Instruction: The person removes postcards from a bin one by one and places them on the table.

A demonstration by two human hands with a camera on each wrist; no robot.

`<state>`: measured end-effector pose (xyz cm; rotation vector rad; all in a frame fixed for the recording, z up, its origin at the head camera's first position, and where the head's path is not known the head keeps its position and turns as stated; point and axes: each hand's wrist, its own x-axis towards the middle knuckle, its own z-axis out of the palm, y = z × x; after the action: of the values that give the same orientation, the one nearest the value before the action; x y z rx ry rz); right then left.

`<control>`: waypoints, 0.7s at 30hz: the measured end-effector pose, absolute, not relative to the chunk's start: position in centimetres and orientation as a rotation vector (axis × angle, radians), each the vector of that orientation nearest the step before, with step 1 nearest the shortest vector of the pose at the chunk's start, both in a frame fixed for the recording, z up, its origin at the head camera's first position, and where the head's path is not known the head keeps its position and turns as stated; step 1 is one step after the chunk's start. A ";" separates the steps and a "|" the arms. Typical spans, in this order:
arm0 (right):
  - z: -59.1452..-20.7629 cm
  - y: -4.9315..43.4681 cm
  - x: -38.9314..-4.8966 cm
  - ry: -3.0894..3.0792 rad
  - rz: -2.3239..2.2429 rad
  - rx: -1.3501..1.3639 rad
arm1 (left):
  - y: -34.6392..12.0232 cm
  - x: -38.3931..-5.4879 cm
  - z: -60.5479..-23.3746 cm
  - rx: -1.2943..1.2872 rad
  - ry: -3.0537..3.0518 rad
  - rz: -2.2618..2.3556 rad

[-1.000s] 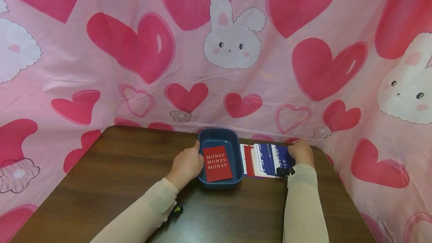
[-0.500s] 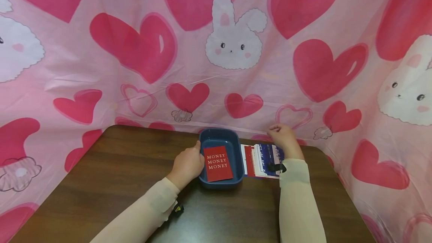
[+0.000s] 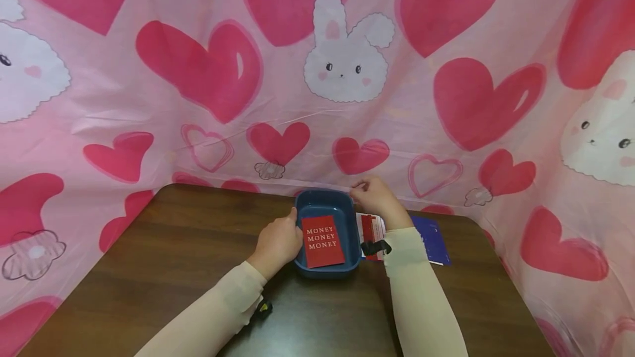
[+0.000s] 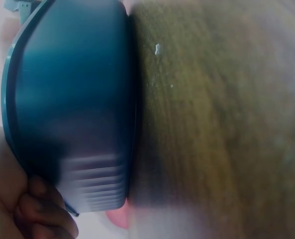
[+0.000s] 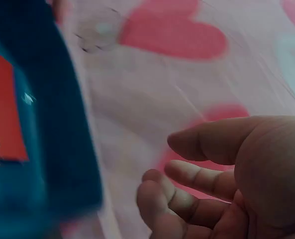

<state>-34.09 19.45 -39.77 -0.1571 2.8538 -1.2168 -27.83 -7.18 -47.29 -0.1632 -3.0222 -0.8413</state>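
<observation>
A dark blue plastic bin stands near the back of the table. Flat inside lies a red card printed "MONEY MONEY MONEY". My left hand grips the bin's left rim; in the left wrist view, curled fingers meet the edge of the ribbed wall. Above the table, by the bin's back right corner, my right hand has its fingers loosely bent, thumb apart, holding nothing. Beneath the right forearm is a row of overlapping cards, partly hidden, with a blue card showing at its right end.
The brown wooden table ends just behind the bin. A pink sheet with hearts and rabbits hangs close at the back and both sides.
My right hand has left the right end of the card row and moved leftward to the bin, uncovering the blue card. The left hand keeps its grip on the bin.
</observation>
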 end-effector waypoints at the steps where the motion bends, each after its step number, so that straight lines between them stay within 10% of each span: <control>1: -39.9 18.5 -34.2 2.830 -1.185 -0.165 | -7.2 -27.8 -47.3 -0.160 -3.022 -0.840; 21: -43.6 10.8 -34.2 2.871 -0.399 -0.149 | -7.3 -27.9 -47.2 -0.180 -3.043 -0.847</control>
<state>-34.23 10.82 -43.59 -0.1489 2.8713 -0.3988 -27.86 -7.33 -47.20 -0.1801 -3.0434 -0.8473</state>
